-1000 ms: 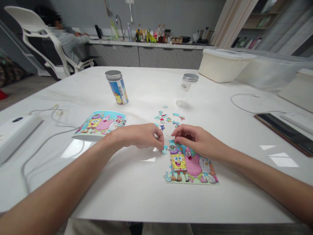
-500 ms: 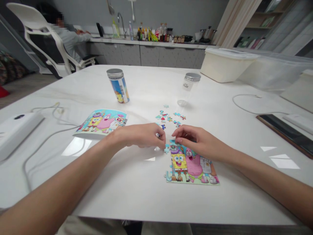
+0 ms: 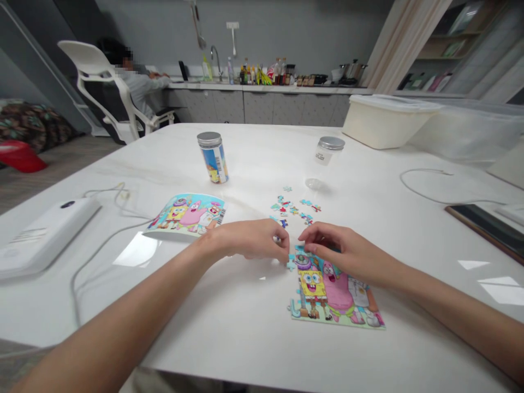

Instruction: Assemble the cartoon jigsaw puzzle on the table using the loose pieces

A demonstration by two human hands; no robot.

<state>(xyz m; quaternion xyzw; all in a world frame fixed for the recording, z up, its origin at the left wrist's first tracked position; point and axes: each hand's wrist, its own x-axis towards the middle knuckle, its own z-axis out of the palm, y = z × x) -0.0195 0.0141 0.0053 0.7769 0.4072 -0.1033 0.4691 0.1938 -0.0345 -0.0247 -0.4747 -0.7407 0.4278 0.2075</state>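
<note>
My left hand point(image 3: 262, 239) is closed in a pinch at a light-blue jigsaw piece point(image 3: 291, 263), just beside the left edge of the partly joined jigsaw puzzle point(image 3: 319, 295). A yellow and a pink cartoon figure show on that puzzle. Over its upper part lies my right hand point(image 3: 339, 246), fingers bent and thumb apart, covering some of the picture. Several loose jigsaw pieces point(image 3: 293, 209) are scattered beyond both hands. A curved picture sheet point(image 3: 190, 214) with the same cartoon scene lies left of my left hand.
A picture-wrapped jar point(image 3: 213, 158) and a clear jar point(image 3: 323, 158), both metal-lidded, stand farther back. On the left are a white device point(image 3: 49, 234) and cables; on the right, a dark flat device point(image 3: 487, 229). Storage bins point(image 3: 385, 123) stand at back right. A person sits at the far counter.
The whole view has shifted, so everything appears lower and farther right. Both hands keep almost the same places at the puzzle, the left still pinching at the light-blue piece.
</note>
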